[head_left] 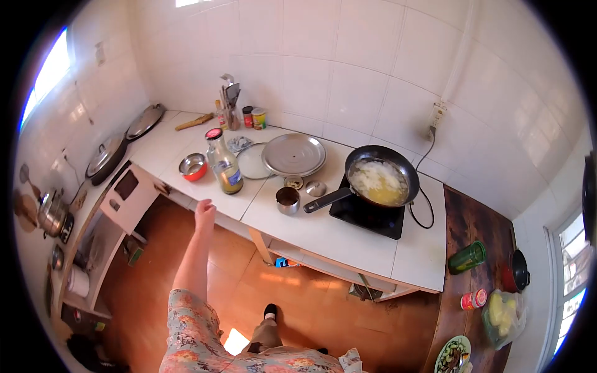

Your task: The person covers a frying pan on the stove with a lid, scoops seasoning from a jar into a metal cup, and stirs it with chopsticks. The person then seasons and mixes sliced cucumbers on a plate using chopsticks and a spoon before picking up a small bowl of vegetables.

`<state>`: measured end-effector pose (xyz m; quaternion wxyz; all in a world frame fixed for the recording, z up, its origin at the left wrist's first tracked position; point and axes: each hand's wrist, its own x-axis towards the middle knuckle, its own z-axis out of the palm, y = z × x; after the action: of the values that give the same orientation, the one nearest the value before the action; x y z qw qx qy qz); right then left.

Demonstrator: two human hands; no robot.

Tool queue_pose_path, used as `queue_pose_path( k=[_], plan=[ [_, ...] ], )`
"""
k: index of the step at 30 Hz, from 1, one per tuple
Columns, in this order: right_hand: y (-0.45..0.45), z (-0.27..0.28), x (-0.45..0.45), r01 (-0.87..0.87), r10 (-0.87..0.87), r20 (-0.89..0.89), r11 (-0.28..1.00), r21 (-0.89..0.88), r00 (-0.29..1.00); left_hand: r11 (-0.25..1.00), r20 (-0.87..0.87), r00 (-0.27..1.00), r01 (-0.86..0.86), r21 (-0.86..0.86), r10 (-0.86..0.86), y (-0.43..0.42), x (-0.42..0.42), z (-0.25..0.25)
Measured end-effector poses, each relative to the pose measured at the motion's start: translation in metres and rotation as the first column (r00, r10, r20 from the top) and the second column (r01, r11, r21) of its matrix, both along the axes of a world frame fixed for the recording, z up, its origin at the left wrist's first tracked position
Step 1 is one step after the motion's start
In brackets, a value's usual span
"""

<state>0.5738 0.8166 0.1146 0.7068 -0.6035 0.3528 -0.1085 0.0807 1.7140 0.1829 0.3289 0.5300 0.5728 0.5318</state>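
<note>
My left hand (205,216) hangs at the front edge of the counter, its fingers curled together and nothing visible in them. Just beyond it stands a tall glass bottle (224,163) with a red lid and a little brownish content at the bottom. A small red-and-steel bowl (193,167) sits left of the bottle. On a black induction cooktop (367,217) rests a frying pan (382,176) holding pale, whitish food in yellowish liquid. Near its handle are a small steel pot (288,200) and a small metal lid (316,188). My right hand is out of view.
A round metal lid (293,155) partly covers a glass lid (252,163). Utensils in a holder (232,117) and small jars (259,118) line the wall. The wooden counter (463,214) carries a green container (466,257), a bag of yellow pieces (502,317) and a plate of food (453,355).
</note>
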Motion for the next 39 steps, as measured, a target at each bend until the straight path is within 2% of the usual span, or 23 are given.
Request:
queue_pose_path(
  k=[1, 2, 4, 5, 6, 7, 9, 11, 13, 14, 16, 19, 21, 26, 27, 29, 31, 35, 38, 39],
  plan=[
    [0.004, 0.005, -0.005, 0.014, -0.014, 0.008, 1.000, -0.024, 1.000, 0.994, 0.119, 0.988, 0.104, -0.039, -0.098, 0.026, 0.000, 0.011],
    [0.012, 0.008, -0.008, 0.015, -0.014, 0.016, 0.999, -0.048, 1.000, 0.993, 0.088, 0.990, 0.107, 0.048, -0.111, 0.056, 0.002, 0.017],
    [0.035, 0.006, -0.018, -0.027, 0.029, 0.022, 0.996, -0.084, 0.999, 0.971, -0.211, 0.975, -0.017, 0.239, 0.069, 0.103, 0.009, 0.026],
    [0.060, 0.015, -0.038, -0.225, 0.222, 0.171, 0.974, -0.002, 0.960, 0.979, -0.220, 0.974, -0.009, 0.202, 0.055, 0.122, 0.012, 0.025],
    [0.079, 0.008, -0.044, -0.296, 0.274, 0.220, 0.952, 0.073, 0.936, 0.985, -0.230, 0.972, -0.013, 0.172, 0.053, 0.135, 0.013, 0.026],
    [0.102, 0.004, -0.054, -0.336, 0.303, 0.227, 0.934, 0.125, 0.926, 0.990, -0.130, 0.983, 0.135, 0.050, -0.128, 0.141, 0.012, 0.034],
    [0.198, 0.040, -0.092, -0.198, 0.187, 0.115, 0.975, 0.099, 0.976, 0.982, -0.119, 0.975, 0.189, 0.003, -0.187, 0.148, 0.014, 0.045],
    [0.232, 0.036, -0.116, -0.316, 0.316, 0.020, 0.942, 0.111, 0.949, 0.969, -0.117, 0.962, 0.242, -0.052, -0.247, 0.151, 0.016, 0.047],
    [0.257, 0.026, -0.136, -0.351, 0.360, -0.046, 0.926, 0.137, 0.932, 0.921, 0.159, 0.916, 0.382, -0.075, -0.367, 0.151, 0.019, 0.049],
    [0.271, 0.028, -0.145, -0.360, 0.374, -0.083, 0.922, 0.147, 0.924, 0.915, 0.159, 0.911, 0.396, -0.082, -0.380, 0.149, 0.023, 0.056],
    [0.280, 0.016, -0.153, -0.406, 0.432, -0.100, 0.891, 0.203, 0.896, 0.920, 0.292, 0.902, 0.367, -0.136, -0.317, 0.144, 0.031, 0.068],
    [0.302, 0.018, -0.160, -0.473, 0.504, -0.152, 0.858, 0.201, 0.850, 0.922, 0.352, 0.875, 0.380, -0.076, -0.331, 0.146, 0.026, 0.057],
    [0.304, 0.007, -0.156, -0.506, 0.541, -0.185, 0.838, 0.207, 0.821, 0.901, 0.400, 0.824, 0.434, 0.009, -0.401, 0.128, 0.018, 0.054],
    [0.339, 0.011, -0.134, -0.666, 0.704, -0.197, 0.709, 0.230, 0.682, 0.904, 0.388, 0.836, 0.427, -0.014, -0.389, 0.065, -0.012, 0.104],
    [0.343, 0.009, -0.131, -0.671, 0.710, -0.210, 0.704, 0.233, 0.672, 0.891, 0.419, 0.806, 0.454, 0.017, -0.418, 0.045, -0.020, 0.112],
    [0.352, 0.004, -0.127, -0.746, 0.778, -0.276, 0.623, 0.233, 0.564, 0.885, 0.436, 0.792, 0.464, 0.026, -0.428, 0.006, -0.036, 0.117],
    [0.355, -0.007, -0.126, -0.763, 0.804, -0.313, 0.586, 0.272, 0.506, 0.844, 0.500, 0.722, 0.535, 0.035, -0.479, -0.034, -0.051, 0.113],
    [0.351, -0.034, -0.125, -0.800, 0.844, -0.374, 0.507, 0.320, 0.385, 0.800, 0.533, 0.741, 0.572, -0.183, -0.408, -0.105, -0.040, 0.094],
    [0.344, -0.040, -0.127, -0.823, 0.855, -0.407, 0.465, 0.326, 0.321, 0.687, 0.577, 0.712, 0.649, -0.326, -0.399, -0.140, -0.023, 0.035],
    [0.343, -0.040, -0.128, -0.833, 0.855, -0.426, 0.450, 0.323, 0.296, 0.648, 0.550, 0.739, 0.644, -0.408, -0.389, -0.152, -0.013, 0.011]
  ],
)
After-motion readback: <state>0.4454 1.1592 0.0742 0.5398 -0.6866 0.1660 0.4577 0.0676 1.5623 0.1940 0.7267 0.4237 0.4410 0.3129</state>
